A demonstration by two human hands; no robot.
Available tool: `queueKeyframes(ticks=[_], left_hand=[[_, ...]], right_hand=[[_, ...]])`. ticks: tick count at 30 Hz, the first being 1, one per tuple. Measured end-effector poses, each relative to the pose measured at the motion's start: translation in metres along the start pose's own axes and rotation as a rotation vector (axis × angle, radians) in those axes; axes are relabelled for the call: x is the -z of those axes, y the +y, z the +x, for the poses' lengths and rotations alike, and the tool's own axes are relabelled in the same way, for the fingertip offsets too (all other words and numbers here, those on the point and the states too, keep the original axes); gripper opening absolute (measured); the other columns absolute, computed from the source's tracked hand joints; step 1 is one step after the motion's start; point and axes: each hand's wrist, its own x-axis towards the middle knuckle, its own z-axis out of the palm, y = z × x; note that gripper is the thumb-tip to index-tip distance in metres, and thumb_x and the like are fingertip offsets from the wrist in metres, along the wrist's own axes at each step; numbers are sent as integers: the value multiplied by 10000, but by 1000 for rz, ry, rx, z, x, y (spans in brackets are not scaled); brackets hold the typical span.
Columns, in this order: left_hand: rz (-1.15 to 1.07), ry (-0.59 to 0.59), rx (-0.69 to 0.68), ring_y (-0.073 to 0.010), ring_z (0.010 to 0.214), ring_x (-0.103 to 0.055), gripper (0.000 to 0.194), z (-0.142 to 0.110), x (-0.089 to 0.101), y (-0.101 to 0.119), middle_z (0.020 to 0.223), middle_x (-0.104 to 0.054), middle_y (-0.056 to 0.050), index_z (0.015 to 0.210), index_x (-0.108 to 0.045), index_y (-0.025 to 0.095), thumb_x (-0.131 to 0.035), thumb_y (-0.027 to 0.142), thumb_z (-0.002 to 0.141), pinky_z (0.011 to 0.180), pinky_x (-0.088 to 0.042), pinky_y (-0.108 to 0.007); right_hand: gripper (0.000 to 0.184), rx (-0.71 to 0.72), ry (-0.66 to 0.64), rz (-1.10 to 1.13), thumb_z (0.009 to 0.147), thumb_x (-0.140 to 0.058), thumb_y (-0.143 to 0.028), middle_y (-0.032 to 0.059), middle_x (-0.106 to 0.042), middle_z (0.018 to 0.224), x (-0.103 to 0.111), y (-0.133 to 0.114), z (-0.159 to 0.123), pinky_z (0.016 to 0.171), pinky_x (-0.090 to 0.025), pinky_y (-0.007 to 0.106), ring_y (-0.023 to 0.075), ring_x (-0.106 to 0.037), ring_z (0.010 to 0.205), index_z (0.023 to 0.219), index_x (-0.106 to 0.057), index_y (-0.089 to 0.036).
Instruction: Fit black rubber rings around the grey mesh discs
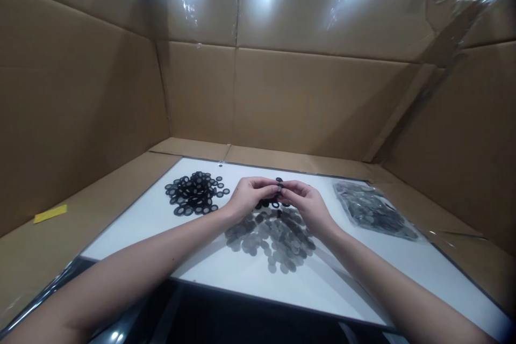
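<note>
My left hand [249, 194] and my right hand [307, 201] meet fingertip to fingertip above the white board [133, 228]. Both pinch a small black ring [279, 185] between them; whether a second part is held with it is too small to tell. Right below the hands lies a heap of grey discs [274, 239], with a few black rings at its far edge. A pile of black rings [195, 193] lies to the left of my left hand.
A clear plastic bag of grey discs [373, 210] lies at the right of the board. Tall cardboard walls [282, 102] surround the work area on three sides. A yellow strip [50, 213] lies on the cardboard at the left.
</note>
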Motion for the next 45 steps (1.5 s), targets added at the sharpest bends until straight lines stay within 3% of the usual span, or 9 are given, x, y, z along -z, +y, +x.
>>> queueKeyframes(ticks=[10,14,21,29,45], left_hand=[[-7,-35,7,-182,836,-647,303,-1,-1,1,910,-689,-100,937,-675,122,-686,315,704,811,-497,-309],[-55,-5,-6,-162,821,-642,312,1,0,-2,900,-674,-90,937,-635,118,-710,288,686,796,-506,-300],[-136,-12,130,-169,806,-658,350,4,1,-13,927,-653,-102,981,-573,126,-718,257,691,799,-517,-317],[-159,17,179,-180,785,-665,343,5,3,-14,892,-662,-102,968,-552,123,-716,249,694,784,-522,-322],[-152,69,143,-156,734,-663,378,7,2,-12,835,-654,-74,931,-524,122,-752,225,647,770,-525,-311]], right_hand=[[240,61,1,-36,697,-682,-314,31,-653,797,0,1,0,690,-468,268,131,-590,692,870,-626,-157],[290,43,20,-3,689,-692,-319,38,-660,832,0,-2,0,720,-473,287,135,-597,703,923,-631,-161],[278,70,-24,-109,714,-662,-323,73,-684,897,1,-2,0,786,-475,334,186,-623,806,933,-674,-151],[272,101,-31,-120,720,-655,-306,66,-683,952,-1,9,1,810,-481,345,197,-628,853,962,-664,-181],[276,143,-21,-140,732,-644,-332,70,-680,976,-5,6,-2,830,-490,363,211,-632,879,961,-675,-182]])
